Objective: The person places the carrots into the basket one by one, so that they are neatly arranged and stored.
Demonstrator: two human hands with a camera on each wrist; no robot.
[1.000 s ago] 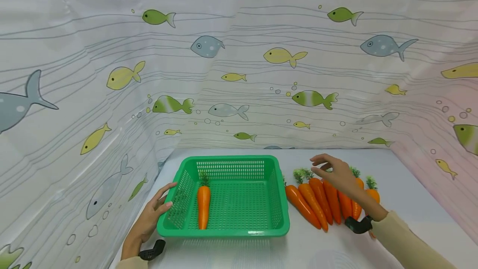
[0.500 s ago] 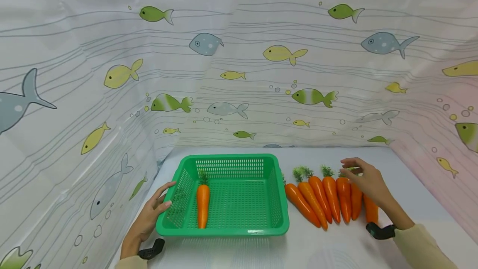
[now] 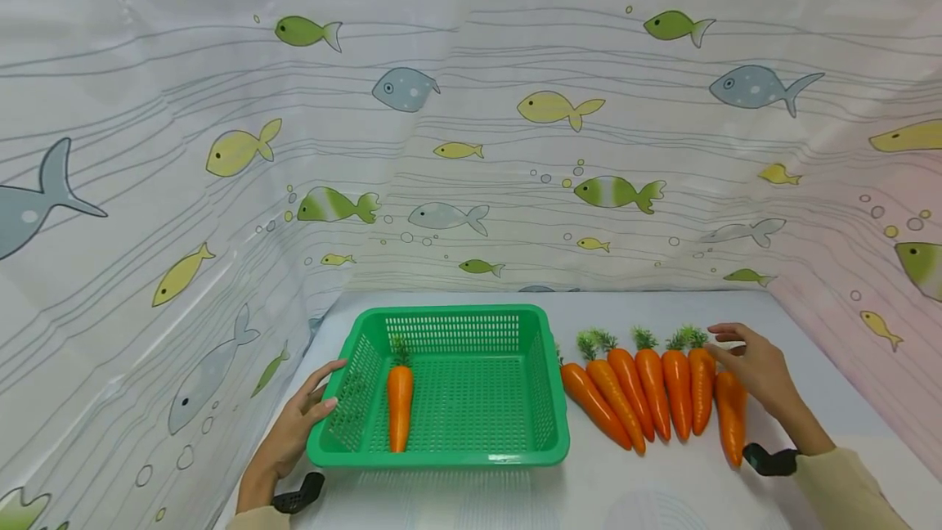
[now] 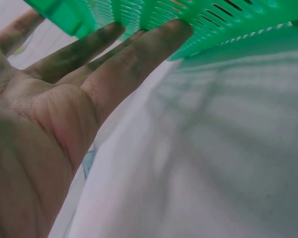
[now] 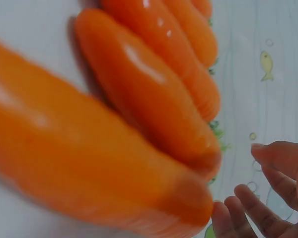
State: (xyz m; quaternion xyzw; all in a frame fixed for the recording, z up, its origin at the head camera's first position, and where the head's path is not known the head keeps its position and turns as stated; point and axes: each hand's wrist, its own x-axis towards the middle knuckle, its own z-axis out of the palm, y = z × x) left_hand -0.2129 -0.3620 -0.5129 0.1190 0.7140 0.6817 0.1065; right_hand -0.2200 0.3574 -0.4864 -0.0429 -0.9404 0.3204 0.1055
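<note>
A green plastic basket (image 3: pixel 441 458) stands on the table with one carrot (image 3: pixel 400 407) lying inside, leafy end away from me. My left hand (image 3: pixel 294 424) rests against the basket's left side; in the left wrist view its extended fingers (image 4: pixel 139 57) reach the slotted wall. To the right of the basket, several carrots (image 3: pixel 651 391) lie side by side, green tops at the back. My right hand (image 3: pixel 761 370) hovers at the top end of the rightmost carrot (image 3: pixel 732 419), hiding its leaves. In the right wrist view the fingers are spread, with nothing gripped.
The white table (image 3: pixel 633 497) is enclosed by white sheets (image 3: pixel 471 186) printed with fish, at the back and on both sides. Black wrist cameras (image 3: pixel 769 460) are worn on both wrists.
My right hand has moved right along the carrot row, from above the middle carrots to the rightmost one, uncovering the others. The left hand and basket stay put.
</note>
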